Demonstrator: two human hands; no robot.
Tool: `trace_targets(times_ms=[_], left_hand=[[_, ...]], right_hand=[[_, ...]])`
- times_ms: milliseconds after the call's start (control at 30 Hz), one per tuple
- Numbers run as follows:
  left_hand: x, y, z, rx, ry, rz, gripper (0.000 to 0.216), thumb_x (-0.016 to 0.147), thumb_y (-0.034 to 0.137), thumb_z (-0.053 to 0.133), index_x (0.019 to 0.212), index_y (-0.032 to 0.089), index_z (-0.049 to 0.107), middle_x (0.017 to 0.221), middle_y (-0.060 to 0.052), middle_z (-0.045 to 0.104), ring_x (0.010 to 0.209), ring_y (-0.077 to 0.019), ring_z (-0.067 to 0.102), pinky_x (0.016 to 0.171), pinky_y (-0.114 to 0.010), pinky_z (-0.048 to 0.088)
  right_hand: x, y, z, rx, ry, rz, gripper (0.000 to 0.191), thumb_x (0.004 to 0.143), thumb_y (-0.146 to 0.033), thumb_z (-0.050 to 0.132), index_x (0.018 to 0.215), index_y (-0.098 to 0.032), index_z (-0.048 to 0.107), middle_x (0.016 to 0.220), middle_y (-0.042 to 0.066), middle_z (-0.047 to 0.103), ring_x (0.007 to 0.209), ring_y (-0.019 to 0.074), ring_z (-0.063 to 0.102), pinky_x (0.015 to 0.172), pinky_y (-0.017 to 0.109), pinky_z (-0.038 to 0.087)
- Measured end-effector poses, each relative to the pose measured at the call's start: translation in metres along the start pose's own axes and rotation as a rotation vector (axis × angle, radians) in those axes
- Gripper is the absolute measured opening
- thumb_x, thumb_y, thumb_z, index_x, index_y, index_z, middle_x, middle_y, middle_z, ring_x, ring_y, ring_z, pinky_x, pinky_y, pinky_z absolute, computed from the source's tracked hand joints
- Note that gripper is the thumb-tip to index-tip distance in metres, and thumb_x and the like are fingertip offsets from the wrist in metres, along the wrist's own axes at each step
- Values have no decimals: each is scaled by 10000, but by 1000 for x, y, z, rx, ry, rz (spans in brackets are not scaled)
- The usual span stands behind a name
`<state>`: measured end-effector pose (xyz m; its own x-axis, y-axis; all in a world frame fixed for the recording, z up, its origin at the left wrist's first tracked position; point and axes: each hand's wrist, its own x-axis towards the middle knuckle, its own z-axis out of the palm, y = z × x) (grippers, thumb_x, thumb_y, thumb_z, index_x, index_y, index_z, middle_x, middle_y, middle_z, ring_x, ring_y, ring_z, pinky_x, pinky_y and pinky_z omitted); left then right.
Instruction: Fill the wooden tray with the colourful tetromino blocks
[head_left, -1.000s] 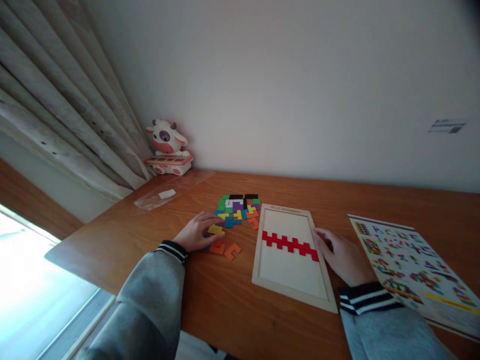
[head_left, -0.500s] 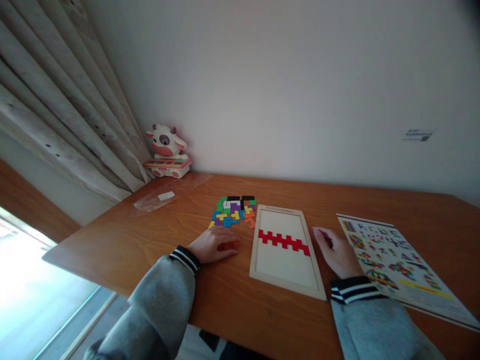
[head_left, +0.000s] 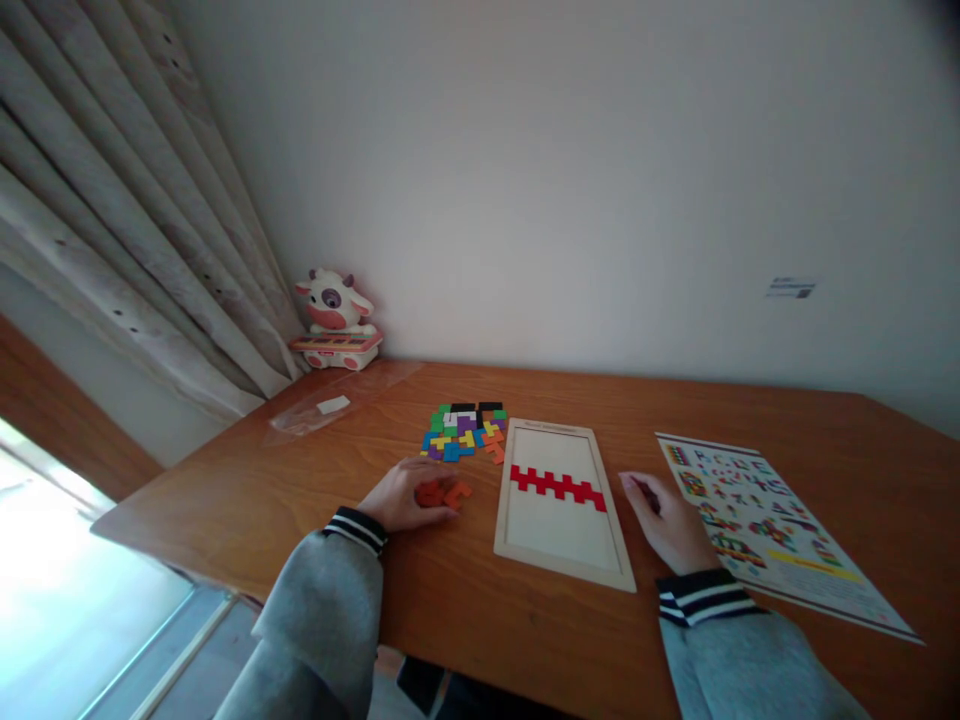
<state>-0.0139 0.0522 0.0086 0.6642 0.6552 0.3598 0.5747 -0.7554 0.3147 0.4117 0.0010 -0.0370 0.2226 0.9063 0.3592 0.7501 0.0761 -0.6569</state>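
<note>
A pale wooden puzzle tray lies on the brown table with a zigzag row of red pieces across its middle. My left hand rests left of the tray, fingers curled over an orange-red piece; a second orange piece lies just past the fingertips. My right hand lies on the table at the tray's right edge, fingers loosely bent, nothing visible in it. A heap of coloured puzzle pieces sits beyond the left hand, near the tray's far left corner.
A printed sheet of coloured patterns lies right of the right hand. A cow toy stands at the wall by the curtain. A clear plastic bag lies in front of it. The table's near edge runs under both sleeves.
My left hand has drawn back from the heap toward me, dragging orange-red pieces along the table. The right hand has stayed at the tray's edge. The camera has tilted slightly.
</note>
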Motion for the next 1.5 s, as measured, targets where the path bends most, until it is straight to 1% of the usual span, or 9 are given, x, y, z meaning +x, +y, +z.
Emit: trace_targets(times_ms=[167, 300, 400, 533, 633, 833, 1067, 1233, 1500], left_hand=[[0, 0, 6, 8, -19, -7, 403, 842, 499, 686, 1162, 255, 711, 1067, -64, 732, 983, -203, 679, 906, -321, 543], [10, 4, 13, -36, -37, 44, 320, 904, 413, 628, 1170, 247, 692, 1071, -53, 735, 1004, -197, 660, 956, -327, 500], [22, 6, 16, -22, -21, 89, 370, 879, 449, 654, 1177, 232, 681, 1110, -70, 722, 1032, -219, 647, 990, -364, 473], [43, 6, 23, -18, -12, 149, 465, 862, 489, 666, 1249, 233, 641, 1214, -84, 685, 1117, -236, 623, 1030, -398, 451], [56, 5, 30, -30, -25, 215, 376, 901, 428, 636, 1223, 235, 657, 1216, -73, 688, 1111, -217, 632, 1021, -384, 462], [58, -2, 34, 48, 17, 312, 223, 963, 332, 568, 1071, 220, 727, 1029, -53, 754, 988, -192, 666, 888, -334, 527], [52, -4, 32, -24, -16, 205, 249, 961, 355, 573, 1110, 209, 709, 1057, -59, 736, 973, -176, 672, 895, -306, 539], [51, -3, 31, -93, -42, 84, 276, 910, 388, 641, 1127, 227, 697, 1055, -46, 734, 955, -176, 678, 878, -298, 545], [45, -9, 28, -102, -50, 28, 344, 846, 436, 709, 1120, 228, 699, 1055, -39, 742, 930, -179, 689, 860, -298, 553]], right_hand=[[2, -1, 3, 41, -15, 39, 454, 897, -572, 458, 995, -192, 686, 1006, 112, 750, 858, 254, 699, 798, 391, 545], [6, -4, 6, 166, 16, 106, 480, 887, -601, 475, 1019, -192, 686, 1011, 111, 746, 911, 262, 690, 846, 399, 532], [12, -14, 6, 257, 16, 142, 479, 897, -594, 488, 1060, -186, 681, 997, 111, 743, 913, 261, 685, 834, 397, 532], [27, -38, 10, 306, 5, 131, 462, 903, -585, 493, 1051, -189, 680, 987, 112, 743, 915, 260, 686, 823, 389, 529], [41, -48, 18, 320, 11, 87, 454, 888, -584, 517, 1032, -185, 680, 999, 113, 741, 916, 257, 685, 807, 376, 532], [49, -22, 25, 261, -17, 39, 424, 912, -544, 494, 1043, -181, 670, 992, 109, 739, 884, 248, 684, 800, 384, 531], [50, 21, 22, 111, -62, -10, 403, 934, -534, 470, 1065, -212, 672, 1072, 99, 736, 980, 259, 680, 908, 424, 509], [56, 16, 18, 75, -85, -22, 380, 931, -501, 461, 1021, -202, 678, 1061, 109, 744, 979, 267, 692, 895, 423, 519], [47, 10, 16, 108, -75, -37, 359, 923, -490, 474, 1029, -211, 673, 1062, 101, 739, 971, 259, 686, 872, 403, 522]])
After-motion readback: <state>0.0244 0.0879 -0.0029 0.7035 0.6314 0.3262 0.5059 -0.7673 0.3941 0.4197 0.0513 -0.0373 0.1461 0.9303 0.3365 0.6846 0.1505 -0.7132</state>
